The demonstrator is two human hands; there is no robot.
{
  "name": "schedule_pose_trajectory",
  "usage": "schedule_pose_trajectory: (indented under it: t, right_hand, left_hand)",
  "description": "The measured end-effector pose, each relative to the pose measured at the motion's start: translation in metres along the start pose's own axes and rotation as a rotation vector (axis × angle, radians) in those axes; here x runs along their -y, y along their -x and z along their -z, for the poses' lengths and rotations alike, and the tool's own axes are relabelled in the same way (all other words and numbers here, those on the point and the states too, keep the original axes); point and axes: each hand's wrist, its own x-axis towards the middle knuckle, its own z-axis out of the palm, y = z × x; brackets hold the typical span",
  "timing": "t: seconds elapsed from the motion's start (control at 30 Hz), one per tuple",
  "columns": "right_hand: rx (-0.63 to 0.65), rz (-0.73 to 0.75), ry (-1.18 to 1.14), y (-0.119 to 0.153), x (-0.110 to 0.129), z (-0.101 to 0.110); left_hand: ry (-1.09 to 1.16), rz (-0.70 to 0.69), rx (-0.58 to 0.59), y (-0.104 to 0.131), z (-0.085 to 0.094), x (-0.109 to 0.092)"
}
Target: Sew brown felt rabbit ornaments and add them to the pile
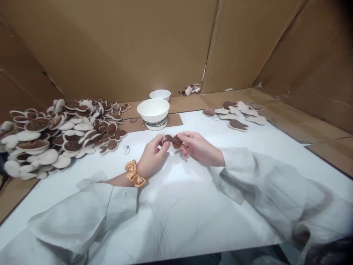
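Note:
A small brown fabric piece [176, 142] with a pale underside is held between both hands, pinched in at its middle. My left hand [154, 154] grips its left end between thumb and fingers; an orange scrunchie [134, 174] circles that wrist. On the other end, the thumb and fingers of my right hand [200, 147] are closed. Just beyond the hands stands a white bowl [153, 107] with dark thread [156, 122] wound around its outside. Fine dark threads lie on the white table surface [190, 228] near its front edge.
A large heap of brown and cream fabric pieces [73, 127] covers the left side. Several similar pieces [238, 126] lie at the back right. A second white bowl [160, 95] is behind the first. A small thread tangle [126, 149] lies left of my hands. Cardboard walls [116, 48] surround the table.

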Motion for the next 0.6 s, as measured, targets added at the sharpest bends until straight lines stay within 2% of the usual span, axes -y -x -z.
schedule_pose_trajectory:
  t: [0.27, 0.5, 0.6]
  right_hand:
    - [0.041, -0.043, -0.076, 0.0026, 0.0053, 0.0026]
    - [0.005, -0.054, -0.065, 0.0039, 0.0078, 0.0017]
    - [-0.043, -0.045, -0.032, 0.0042, 0.0097, -0.002]
  left_hand:
    - [0.266, 0.03, 0.114, -0.0023, 0.0003, -0.0012]
    - [0.487, 0.066, 0.188, -0.0026, -0.0015, -0.0026]
    - [0.471, 0.068, 0.204, -0.0018, -0.0025, -0.0016]
